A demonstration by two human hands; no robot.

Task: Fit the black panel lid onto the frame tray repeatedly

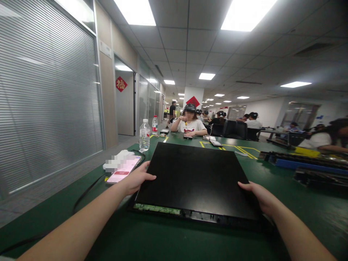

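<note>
A flat black panel (194, 177) lies over the green table in front of me, with a green circuit board (157, 209) showing along its near edge. My left hand (137, 178) grips the panel's left side, thumb on top and the other fingers hidden beneath or behind the edge. On the right side, my right hand (257, 195) holds the panel the same way, its thumb resting on the top surface. Whether the panel touches the table all along its underside cannot be seen.
Left of the panel are a lit phone (124, 169), a black cable (88, 192) and a water bottle (144, 136). A person (190, 125) sits across the green table (114, 232). Dark and blue strips (304, 165) lie at the right.
</note>
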